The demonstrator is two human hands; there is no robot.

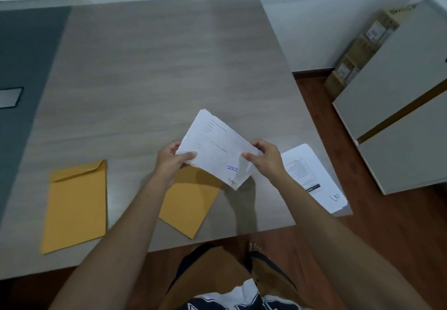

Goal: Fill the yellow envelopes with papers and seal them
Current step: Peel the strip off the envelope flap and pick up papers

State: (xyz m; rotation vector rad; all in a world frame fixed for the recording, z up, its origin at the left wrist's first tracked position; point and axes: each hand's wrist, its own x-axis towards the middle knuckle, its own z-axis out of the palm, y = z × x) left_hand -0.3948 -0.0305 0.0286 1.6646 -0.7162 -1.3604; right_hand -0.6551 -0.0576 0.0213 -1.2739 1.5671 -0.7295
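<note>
On the left of the surface [150, 68] lies a yellow envelope [75, 205], flat, its flap at the far end. Just right of it, the left hand [173, 161] grips the near-left edge of a folded bundle of papers [217, 149], thumb on top, fingers curled under. The bundle is held up over a second envelope [191, 203], which lies tilted near the surface's front edge. The right hand [264, 158] pinches the bundle's right edge the same way. Further right, a stack of printed sheets [312, 176] sits at the surface's corner.
</note>
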